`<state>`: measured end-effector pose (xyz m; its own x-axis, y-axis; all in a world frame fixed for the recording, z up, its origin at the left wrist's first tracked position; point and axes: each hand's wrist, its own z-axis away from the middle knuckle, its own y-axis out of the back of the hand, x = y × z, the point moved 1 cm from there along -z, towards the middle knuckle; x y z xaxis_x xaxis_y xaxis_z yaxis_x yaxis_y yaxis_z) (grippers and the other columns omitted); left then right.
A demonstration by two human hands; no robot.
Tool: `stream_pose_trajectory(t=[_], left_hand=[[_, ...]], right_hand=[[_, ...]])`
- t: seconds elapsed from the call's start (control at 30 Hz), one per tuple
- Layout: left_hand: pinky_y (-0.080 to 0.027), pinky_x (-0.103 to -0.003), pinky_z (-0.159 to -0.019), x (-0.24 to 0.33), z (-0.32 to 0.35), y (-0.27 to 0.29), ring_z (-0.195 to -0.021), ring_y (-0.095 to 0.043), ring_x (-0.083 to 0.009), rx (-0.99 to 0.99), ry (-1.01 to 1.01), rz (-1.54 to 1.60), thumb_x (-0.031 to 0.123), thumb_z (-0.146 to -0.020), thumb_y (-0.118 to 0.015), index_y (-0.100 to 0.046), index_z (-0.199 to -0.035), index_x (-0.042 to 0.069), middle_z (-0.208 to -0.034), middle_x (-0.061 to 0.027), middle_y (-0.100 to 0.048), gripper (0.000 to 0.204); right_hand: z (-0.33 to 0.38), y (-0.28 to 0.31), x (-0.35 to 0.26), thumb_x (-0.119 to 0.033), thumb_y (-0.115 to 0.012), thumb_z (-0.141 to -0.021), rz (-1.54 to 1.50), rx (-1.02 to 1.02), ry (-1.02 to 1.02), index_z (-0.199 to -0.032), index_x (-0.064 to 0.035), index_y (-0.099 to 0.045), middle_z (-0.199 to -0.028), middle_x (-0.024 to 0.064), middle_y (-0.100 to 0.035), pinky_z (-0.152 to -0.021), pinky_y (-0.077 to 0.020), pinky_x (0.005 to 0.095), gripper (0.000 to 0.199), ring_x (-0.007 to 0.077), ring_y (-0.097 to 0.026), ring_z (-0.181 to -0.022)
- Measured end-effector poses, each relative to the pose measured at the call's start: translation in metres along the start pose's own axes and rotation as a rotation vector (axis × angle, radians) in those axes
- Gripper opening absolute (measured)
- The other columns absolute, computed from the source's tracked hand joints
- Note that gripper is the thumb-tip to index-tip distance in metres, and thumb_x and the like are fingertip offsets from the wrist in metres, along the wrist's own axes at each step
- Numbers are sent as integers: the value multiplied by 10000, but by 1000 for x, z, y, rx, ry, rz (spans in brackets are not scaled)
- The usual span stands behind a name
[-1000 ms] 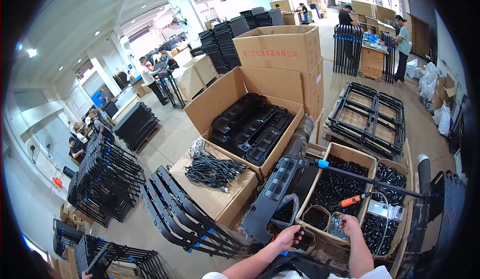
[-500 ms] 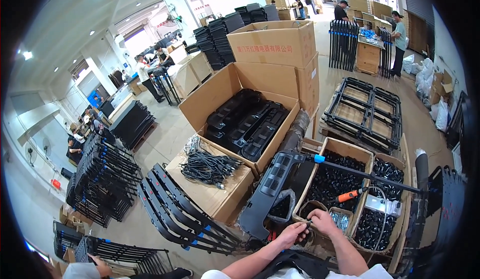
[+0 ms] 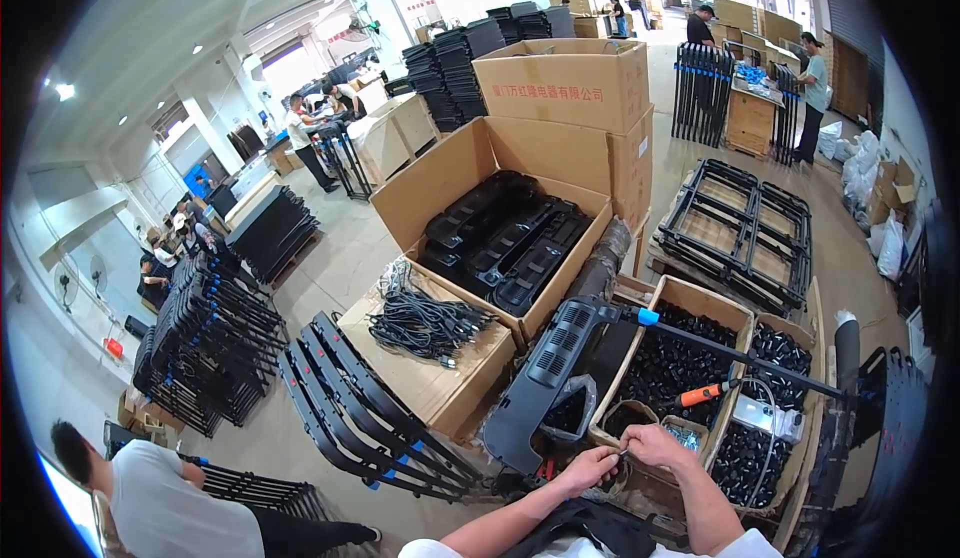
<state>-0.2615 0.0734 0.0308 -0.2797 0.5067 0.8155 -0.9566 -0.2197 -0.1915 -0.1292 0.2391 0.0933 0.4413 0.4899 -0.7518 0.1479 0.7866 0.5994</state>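
Observation:
My left hand (image 3: 592, 469) and my right hand (image 3: 652, 445) meet fingertip to fingertip over the near edge of the part boxes. Both are closed in a pinch, with something tiny between them that I cannot make out. Just past my right hand sits a small bin of silvery screws (image 3: 684, 436). An orange power screwdriver (image 3: 700, 395) lies across the boxes of small black parts (image 3: 680, 353). To the left of my hands a black plastic cover with vent slots (image 3: 555, 360) leans at a slant, joined to a black bar with a blue wrap (image 3: 648, 316).
An open carton (image 3: 420, 203) of black covers stands ahead. Coiled black cables (image 3: 425, 323) lie on a closed carton (image 3: 470, 393). Black frames (image 3: 365, 398) lean at the left, and more frames (image 3: 745, 228) lie at the right. A person (image 3: 180, 498) in a white shirt bends at the lower left.
My right hand has shifted slightly, and its fingertips now meet the left hand's. The view has turned a little left. At the lower left, the person in white has come further into view.

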Motion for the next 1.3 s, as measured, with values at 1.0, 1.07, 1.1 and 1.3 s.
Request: stream_pose_trajectory(t=[1.0,1.07,1.1,1.3], left_hand=[[-469,-240,-571,-3,20,62,-668,-597,-83,146,42,317,321,-1120,-557,-697,-1077,142,-787,34,-646,232],[-471,-242,-557,19,31,65,-677,-606,-85,130,34,299,318,-1122,-551,-701,-1109,132,-828,29,-660,238],[-479,-253,-558,29,35,67,-674,-605,-90,139,-11,334,297,-1118,-551,-700,-1151,101,-853,20,-669,249],[-494,-272,-703,51,59,129,-800,-596,-109,488,-227,257,186,-1058,-603,-628,-1257,32,-953,-9,-655,253]], right_hand=[[-20,-40,-67,-269,-770,-860,274,385,498,-990,-137,-784,-812,81,-676,-625,-569,402,185,282,-706,-730],[-33,-44,-69,-254,-789,-830,270,400,486,-984,-126,-783,-817,93,-682,-647,-569,416,201,297,-709,-749],[-41,-47,-68,-238,-789,-835,277,449,480,-983,-111,-774,-832,93,-688,-648,-572,416,196,299,-712,-751],[-89,-45,-112,-240,-803,-888,315,649,424,-1022,-88,-765,-836,74,-699,-637,-567,378,206,267,-713,-734]])
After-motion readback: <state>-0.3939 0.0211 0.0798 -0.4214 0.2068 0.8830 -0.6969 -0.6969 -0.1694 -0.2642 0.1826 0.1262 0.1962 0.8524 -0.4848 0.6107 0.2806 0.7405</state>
